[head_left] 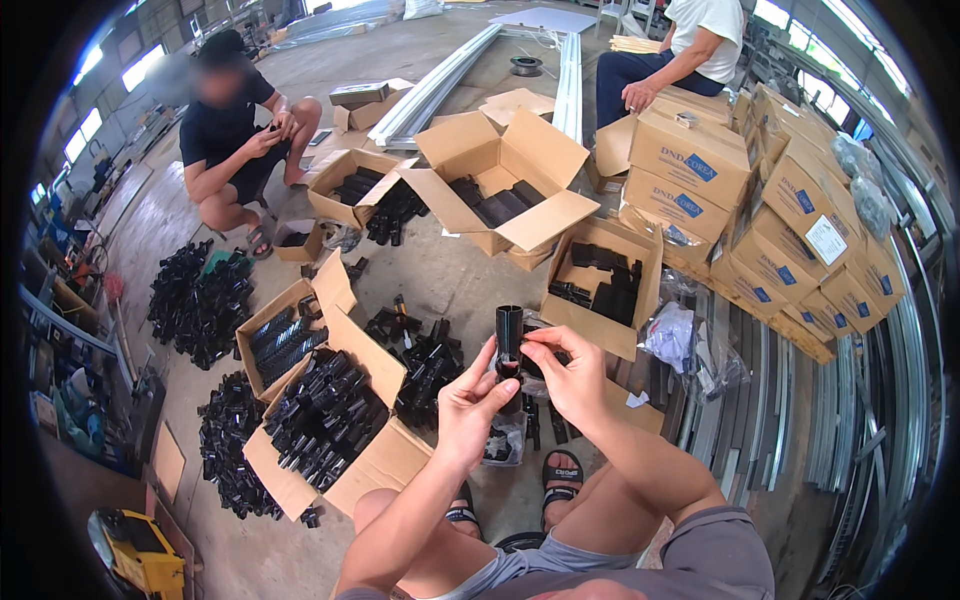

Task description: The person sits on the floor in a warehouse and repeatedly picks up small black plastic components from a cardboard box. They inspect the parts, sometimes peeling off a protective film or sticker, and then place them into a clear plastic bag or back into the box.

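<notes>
Over concrete workshop floor | left hand, right hand: each grip holding black tube | open cartons around

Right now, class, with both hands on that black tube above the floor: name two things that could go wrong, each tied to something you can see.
1. The black tube is pinched only by fingertips of the left hand and right hand; it might slip and drop among the loose black parts on the floor.
2. The sandalled foot sits close beneath, with bare toes; a dropped piece could strike it.
</notes>
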`<state>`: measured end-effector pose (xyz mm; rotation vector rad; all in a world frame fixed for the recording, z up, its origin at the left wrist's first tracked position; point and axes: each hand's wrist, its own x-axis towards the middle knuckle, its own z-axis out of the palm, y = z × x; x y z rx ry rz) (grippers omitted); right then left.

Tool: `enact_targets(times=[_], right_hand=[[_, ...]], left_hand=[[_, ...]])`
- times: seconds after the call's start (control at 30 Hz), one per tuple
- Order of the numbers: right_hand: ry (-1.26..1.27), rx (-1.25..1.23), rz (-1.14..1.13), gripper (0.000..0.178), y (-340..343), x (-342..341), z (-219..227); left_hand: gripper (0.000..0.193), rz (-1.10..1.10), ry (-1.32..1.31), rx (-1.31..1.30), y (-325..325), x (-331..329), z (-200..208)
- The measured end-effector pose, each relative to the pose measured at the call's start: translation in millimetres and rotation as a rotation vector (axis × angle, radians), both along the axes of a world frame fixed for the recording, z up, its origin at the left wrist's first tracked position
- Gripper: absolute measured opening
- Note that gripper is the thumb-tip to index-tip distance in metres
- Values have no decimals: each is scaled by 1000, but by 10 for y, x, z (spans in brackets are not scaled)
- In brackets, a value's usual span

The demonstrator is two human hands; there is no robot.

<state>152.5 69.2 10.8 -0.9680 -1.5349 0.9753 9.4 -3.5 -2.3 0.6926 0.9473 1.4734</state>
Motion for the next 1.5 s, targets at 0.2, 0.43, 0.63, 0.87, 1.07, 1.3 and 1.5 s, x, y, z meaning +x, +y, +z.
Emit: enact_targets(times=[0.2,0.43,0.63,0.87,1.07,1.3,1.5], right_hand=[[-306,107,-15,23,-27,36,132],[-314,239,47,19,-45,27,239],[-443,322,49,14,-8,106,145],[-263,292,49,16,-107,9,302],[-397,237,40,15,-31,101,106],[-406,304,34,19,2,127,67],[-389,281,44,23,-100,86,263]], left_hand=[[66,-11,32,52,-9,30,17],[65,-29,17,82,-16,-22,56],[67,-46,42,72,-39,-11,58],[66,-42,14,95,-41,-43,55],[62,-67,25,81,-59,-23,-17],[65,-61,5,63,-24,30,42],[63,-82,-4,47,-43,-17,61]])
